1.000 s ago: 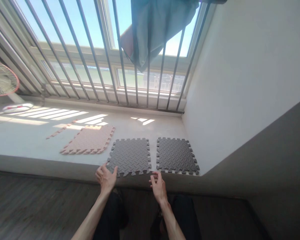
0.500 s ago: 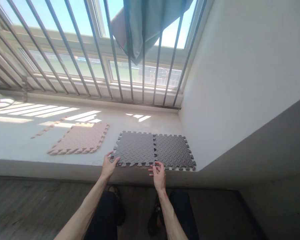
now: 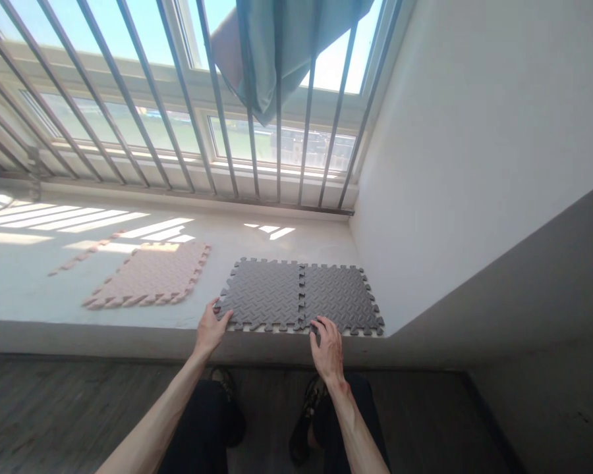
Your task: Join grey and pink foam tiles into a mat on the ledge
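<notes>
Two dark grey foam puzzle mats lie flat on the pale window ledge (image 3: 296, 247), their interlocking teeth joined along one seam. My left hand (image 3: 211, 328) grips the front-left corner of the left mat (image 3: 261, 294) between thumb and fingers. My right hand (image 3: 328, 349) lies at the front edge of the right mat (image 3: 340, 299), fingertips resting on its surface. To the left sits a pink foam mat (image 3: 148, 275), beyond reach of both hands, and a loose pink border strip (image 3: 86, 251) lies behind it.
Steel window bars (image 3: 188, 99) rise along the back of the ledge, and a teal curtain (image 3: 271, 46) hangs over them. A white wall (image 3: 474, 164) closes the right side. The ledge's front edge drops to a wooden floor (image 3: 69, 415) beneath my dark trousers and sandals.
The two grey mats, apart at first, now interlock along a seam. My right hand has moved from the gap onto the right mat's front edge. The view has tilted lower.
</notes>
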Available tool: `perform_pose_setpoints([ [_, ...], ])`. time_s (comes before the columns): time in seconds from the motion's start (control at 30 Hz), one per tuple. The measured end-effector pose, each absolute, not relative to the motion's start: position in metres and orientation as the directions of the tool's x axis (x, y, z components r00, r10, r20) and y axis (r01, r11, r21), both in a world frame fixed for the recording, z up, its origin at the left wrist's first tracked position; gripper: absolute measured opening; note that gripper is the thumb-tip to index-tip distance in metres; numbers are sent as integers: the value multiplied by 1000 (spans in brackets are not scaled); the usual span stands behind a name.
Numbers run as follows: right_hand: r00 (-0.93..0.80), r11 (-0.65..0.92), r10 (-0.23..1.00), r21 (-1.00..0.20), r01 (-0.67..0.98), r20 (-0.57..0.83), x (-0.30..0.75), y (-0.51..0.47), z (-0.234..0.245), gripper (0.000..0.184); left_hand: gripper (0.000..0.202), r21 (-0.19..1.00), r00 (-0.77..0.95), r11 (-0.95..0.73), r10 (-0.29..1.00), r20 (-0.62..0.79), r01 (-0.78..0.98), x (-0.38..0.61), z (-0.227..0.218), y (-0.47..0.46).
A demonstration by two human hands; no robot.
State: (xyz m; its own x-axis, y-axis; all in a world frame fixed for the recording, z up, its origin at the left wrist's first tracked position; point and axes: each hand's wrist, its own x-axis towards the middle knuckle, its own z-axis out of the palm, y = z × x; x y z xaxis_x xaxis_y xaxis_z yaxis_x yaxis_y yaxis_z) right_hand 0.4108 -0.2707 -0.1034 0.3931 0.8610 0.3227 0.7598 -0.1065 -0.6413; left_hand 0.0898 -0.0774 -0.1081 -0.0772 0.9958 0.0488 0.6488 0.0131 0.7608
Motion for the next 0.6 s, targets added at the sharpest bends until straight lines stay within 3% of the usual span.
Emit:
perform_pose_setpoints([
  [0.2, 366, -158, 874, -527, 835, 319, 410, -266, -101, 35, 79, 410, -14, -96, 967, 256, 907, 99, -106, -90],
  [0.3, 346, -166, 881, -474, 865, 322, 412, -261, -99, 35, 88, 383, 48, -149, 965, 259, 912, 113, -109, -89],
  [0.43, 297, -142, 899, -428, 893, 321, 413, -255, -97, 42, 104, 393, 62, -109, 990, 129, 913, 123, -120, -80],
  [0.6, 280, -111, 911, -474, 874, 303, 407, -245, -91, 32, 113, 386, 158, -174, 985, 73, 906, 115, -129, -76],
])
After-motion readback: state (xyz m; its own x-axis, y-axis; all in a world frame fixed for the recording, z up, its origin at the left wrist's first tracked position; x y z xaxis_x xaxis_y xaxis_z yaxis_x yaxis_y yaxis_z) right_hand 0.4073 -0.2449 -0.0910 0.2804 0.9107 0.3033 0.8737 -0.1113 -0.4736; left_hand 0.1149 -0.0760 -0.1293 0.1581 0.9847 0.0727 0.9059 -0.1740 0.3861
